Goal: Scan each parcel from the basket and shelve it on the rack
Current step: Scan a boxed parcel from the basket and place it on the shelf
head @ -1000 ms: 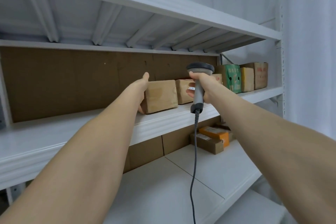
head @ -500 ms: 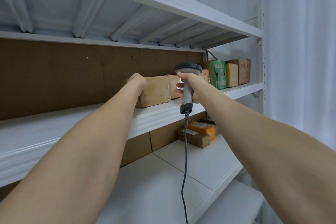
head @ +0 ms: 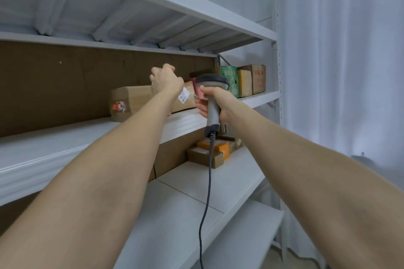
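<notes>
A brown cardboard parcel (head: 133, 102) lies on the middle shelf of the white rack (head: 65, 148), with a red sticker on its left end and a white label near its right end. My left hand (head: 166, 81) sits on top of it, fingers curled over its upper back edge. My right hand (head: 215, 105) grips the handle of the grey barcode scanner (head: 212, 82) just right of the parcel, and the scanner's cable hangs down. Behind the scanner, a parcel with a pink-red face is partly hidden.
At the shelf's right end stand a green box (head: 229, 81), a yellow box (head: 244, 83) and a brown box (head: 258, 78). Orange and brown parcels (head: 209, 153) lie on the lower shelf. The rack's upright post (head: 276, 72) and a white curtain are at the right.
My left hand went from the parcel's left side to its top, fingers curling over. The parcel now shows a long side with a label. The scanner stayed beside it.
</notes>
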The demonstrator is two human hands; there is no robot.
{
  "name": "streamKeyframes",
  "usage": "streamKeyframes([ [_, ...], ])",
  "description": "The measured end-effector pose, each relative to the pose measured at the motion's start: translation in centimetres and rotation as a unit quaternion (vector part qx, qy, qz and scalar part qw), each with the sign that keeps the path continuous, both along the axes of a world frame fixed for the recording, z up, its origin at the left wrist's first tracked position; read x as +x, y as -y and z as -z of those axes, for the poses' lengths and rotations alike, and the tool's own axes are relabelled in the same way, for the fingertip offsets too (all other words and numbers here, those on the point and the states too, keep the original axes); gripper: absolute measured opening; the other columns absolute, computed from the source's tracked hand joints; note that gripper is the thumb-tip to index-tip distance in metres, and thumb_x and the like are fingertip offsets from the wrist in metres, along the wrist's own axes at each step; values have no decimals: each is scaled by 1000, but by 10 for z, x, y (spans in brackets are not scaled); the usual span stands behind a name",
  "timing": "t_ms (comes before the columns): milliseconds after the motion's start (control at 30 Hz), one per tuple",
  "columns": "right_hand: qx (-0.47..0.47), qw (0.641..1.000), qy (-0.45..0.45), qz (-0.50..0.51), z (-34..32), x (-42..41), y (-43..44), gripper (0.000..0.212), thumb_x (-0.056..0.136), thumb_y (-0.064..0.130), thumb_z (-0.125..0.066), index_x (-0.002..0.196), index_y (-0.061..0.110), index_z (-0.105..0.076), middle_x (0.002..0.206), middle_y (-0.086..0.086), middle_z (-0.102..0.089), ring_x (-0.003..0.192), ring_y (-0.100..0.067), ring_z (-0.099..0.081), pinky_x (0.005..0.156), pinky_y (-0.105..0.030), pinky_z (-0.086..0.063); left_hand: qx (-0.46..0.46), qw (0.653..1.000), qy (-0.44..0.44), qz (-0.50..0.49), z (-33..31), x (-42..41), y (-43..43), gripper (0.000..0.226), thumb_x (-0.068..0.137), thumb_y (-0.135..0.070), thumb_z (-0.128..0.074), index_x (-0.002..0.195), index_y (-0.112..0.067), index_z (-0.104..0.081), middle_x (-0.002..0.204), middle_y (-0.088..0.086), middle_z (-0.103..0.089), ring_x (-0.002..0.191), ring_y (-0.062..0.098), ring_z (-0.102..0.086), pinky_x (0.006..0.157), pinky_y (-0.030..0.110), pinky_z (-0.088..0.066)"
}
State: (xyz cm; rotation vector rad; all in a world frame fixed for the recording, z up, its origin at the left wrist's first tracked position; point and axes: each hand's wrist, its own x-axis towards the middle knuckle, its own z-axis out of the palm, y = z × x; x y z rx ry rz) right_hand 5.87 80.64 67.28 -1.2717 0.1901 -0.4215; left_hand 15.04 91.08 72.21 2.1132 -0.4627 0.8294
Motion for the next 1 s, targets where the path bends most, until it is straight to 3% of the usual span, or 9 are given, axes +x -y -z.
streamKeyframes([
  [67,22,1000,7,20,8,-19,20,19,90,26,-68,98,9,-62,86,-9,-71,62,-15,-70,54,-27,-57,23,999,-14,30,11,-15,31,40,91,-19,-58,130,-20,-51,137,12,-39,123,29,-42,97,38,-43],
  [200,76,995,0,71,31,-65,74,17,91,19,-65,104,9,-61,91,-12,-71,65,-15,-68,60,-29,-59,83,991,-72,71,38,-52,97,42,94,-30,-53,134,-16,-49,143,16,-36,125,33,-43,101,42,-42],
  [300,120,986,-19,112,56,-106,118,19,92,13,-61,110,8,-58,90,-13,-67,63,-16,-65,59,-29,-57,142,976,-111,124,63,-84,148,42,92,-20,-54,132,-10,-49,140,16,-41,122,33,-45,99,38,-43],
  [400,143,979,-35,137,83,-149,160,3,93,12,-56,92,10,-57,82,-12,-65,58,-15,-60,53,-25,-55,206,950,-160,170,87,-120,200,45,92,-19,-50,135,-6,-46,146,19,-32,121,32,-44,96,37,-43],
  [667,202,942,-68,259,172,-241,267,10,92,13,-55,83,12,-58,71,-7,-67,57,-14,-55,65,-29,-50,284,901,-204,255,177,-203,330,41,90,-13,-53,129,-1,-49,137,20,-45,129,34,-40,106,42,-40],
  [833,233,919,-92,303,221,-272,329,5,92,11,-54,89,13,-57,75,-6,-66,60,-15,-53,68,-31,-47,314,874,-232,289,230,-225,406,43,88,-7,-46,130,1,-47,140,24,-34,124,35,-40,94,36,-42],
  [1000,278,894,-109,334,273,-277,398,10,93,14,-54,84,14,-58,79,-5,-67,62,-15,-52,73,-31,-45,355,841,-257,317,288,-226,486,43,91,-8,-45,134,-3,-44,146,25,-25,129,34,-36,97,37,-40],
])
